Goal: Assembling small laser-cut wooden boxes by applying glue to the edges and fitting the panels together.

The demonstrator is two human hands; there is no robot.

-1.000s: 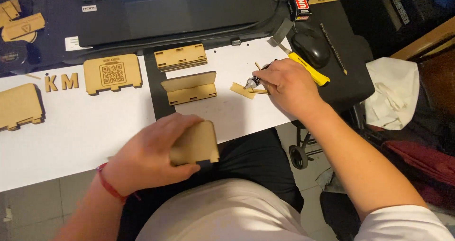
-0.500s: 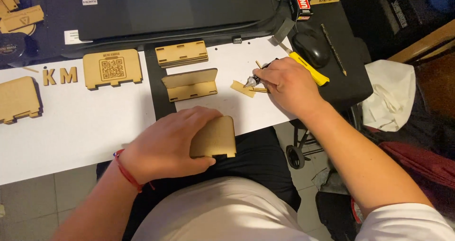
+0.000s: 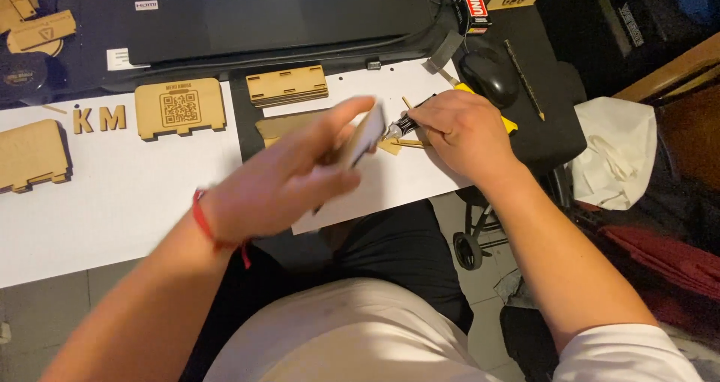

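I am holding a thin flat wooden panel [image 3: 365, 136] in my left hand [image 3: 289, 179], with the fingers closed around its lower part, and it is standing almost edge-on to the camera and is blurred. The panel is above the white paper sheet [image 3: 120, 194] that is covering the table, just beside my right hand [image 3: 459, 132]. My right hand is gripping a small dark glue tube with a silver tip [image 3: 400, 124], and the fingers are wrapped tightly around it. The tip is pointing to the left, very near the top edge of the panel; I cannot tell if they are touching. Under the tube, small pale wooden pieces [image 3: 397, 145] are lying on the paper. Near them, a stack of slotted wooden plates [image 3: 286, 85] is resting, and further left a wooden plate with a square code pattern [image 3: 180, 107] and two wooden letters [image 3: 98, 118]. A black laptop [image 3: 277, 14] and a black computer mouse [image 3: 489, 76] are sitting behind.
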